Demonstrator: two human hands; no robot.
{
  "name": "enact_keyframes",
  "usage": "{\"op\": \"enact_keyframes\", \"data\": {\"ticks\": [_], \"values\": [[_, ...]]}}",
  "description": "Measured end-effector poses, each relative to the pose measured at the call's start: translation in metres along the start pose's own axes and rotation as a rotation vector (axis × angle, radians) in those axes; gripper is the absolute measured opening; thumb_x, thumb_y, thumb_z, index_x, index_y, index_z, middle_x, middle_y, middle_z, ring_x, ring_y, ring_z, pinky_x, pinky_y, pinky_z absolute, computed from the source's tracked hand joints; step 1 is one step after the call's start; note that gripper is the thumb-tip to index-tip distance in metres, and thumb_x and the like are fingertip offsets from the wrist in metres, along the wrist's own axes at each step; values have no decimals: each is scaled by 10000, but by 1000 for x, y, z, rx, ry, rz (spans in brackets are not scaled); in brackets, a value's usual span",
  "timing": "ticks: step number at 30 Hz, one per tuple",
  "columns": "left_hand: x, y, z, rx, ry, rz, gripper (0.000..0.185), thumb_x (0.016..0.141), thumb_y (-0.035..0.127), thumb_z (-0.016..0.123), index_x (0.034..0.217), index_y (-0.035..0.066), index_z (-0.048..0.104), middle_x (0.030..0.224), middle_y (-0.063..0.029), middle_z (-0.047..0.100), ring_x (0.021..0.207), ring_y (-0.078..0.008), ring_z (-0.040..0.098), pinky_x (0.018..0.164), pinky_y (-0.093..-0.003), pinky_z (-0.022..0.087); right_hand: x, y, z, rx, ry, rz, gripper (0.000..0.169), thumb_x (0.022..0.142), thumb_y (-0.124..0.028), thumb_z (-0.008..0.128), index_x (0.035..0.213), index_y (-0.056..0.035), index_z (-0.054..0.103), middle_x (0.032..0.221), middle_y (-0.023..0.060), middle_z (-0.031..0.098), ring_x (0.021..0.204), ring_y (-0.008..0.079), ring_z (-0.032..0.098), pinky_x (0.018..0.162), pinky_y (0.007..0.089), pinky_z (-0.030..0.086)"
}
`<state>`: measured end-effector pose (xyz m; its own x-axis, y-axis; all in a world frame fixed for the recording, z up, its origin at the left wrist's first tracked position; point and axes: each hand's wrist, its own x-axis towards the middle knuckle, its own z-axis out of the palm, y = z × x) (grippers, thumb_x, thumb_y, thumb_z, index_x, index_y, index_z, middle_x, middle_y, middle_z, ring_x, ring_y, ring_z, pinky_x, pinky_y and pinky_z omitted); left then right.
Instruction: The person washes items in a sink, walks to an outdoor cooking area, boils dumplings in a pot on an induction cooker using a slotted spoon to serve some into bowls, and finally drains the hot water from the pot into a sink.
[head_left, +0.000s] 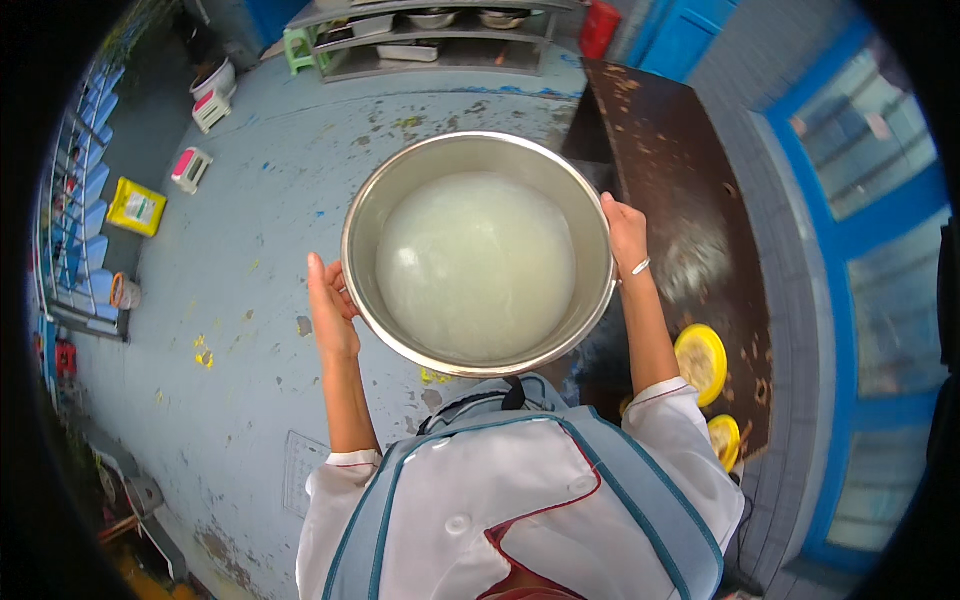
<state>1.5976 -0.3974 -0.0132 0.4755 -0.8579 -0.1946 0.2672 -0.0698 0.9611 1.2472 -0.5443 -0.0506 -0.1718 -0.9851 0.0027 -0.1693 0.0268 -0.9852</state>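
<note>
A wide stainless steel pot (480, 154) is held up in front of my body, between my two hands. Cloudy, whitish liquid (480, 262) lies in it, its surface below the rim. My left hand (334, 307) is at the pot's left side, thumb raised outward and fingers curling behind the wall; what they grip is hidden. On the opposite side, my right hand (626, 232) holds the pot near the rim, with its fingers mostly hidden. A light bracelet (640, 266) circles the right wrist.
A worn dark brown table (675, 150) stands close on my right, bearing yellow round containers (701, 365). Ahead is a metal shelf (435, 69) with pans. Small stools (192, 169) and a yellow package (137, 207) sit along the left of the painted floor (247, 360).
</note>
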Motion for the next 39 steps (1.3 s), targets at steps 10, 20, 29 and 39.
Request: {"op": "enact_keyframes", "data": {"ticks": [10, 20, 29, 39], "values": [[250, 29, 16, -32, 279, 9, 662, 842, 625, 357, 900, 3, 578, 789, -48, 603, 705, -129, 541, 642, -239, 407, 226, 7, 192, 89, -75, -92, 393, 885, -257, 516, 638, 49, 525, 531, -18, 456, 544, 52, 373, 477, 267, 343], [560, 73, 132, 67, 138, 36, 671, 850, 612, 349, 943, -8, 589, 811, -58, 628, 721, -118, 560, 635, -234, 411, 477, 18, 283, -23, 125, -91, 412, 880, -266, 525, 618, 51, 502, 508, -6, 426, 537, 59, 363, 476, 288, 342], [841, 83, 351, 146, -241, -66, 605, 840, 599, 399, 889, 30, 599, 753, -25, 623, 658, -114, 548, 613, -230, 406, 700, 8, 235, 109, 484, -52, 358, 897, -229, 502, 701, 61, 574, 583, -23, 513, 571, 40, 398, 504, 242, 366], [1045, 58, 675, 108, -585, -231, 663, 808, 641, 418, 878, 0, 569, 757, -65, 604, 672, -145, 553, 625, -251, 438, 936, -9, 134, 52, 840, -20, 384, 917, -230, 471, 651, 47, 468, 555, -15, 407, 562, 62, 335, 483, 264, 326]]}}
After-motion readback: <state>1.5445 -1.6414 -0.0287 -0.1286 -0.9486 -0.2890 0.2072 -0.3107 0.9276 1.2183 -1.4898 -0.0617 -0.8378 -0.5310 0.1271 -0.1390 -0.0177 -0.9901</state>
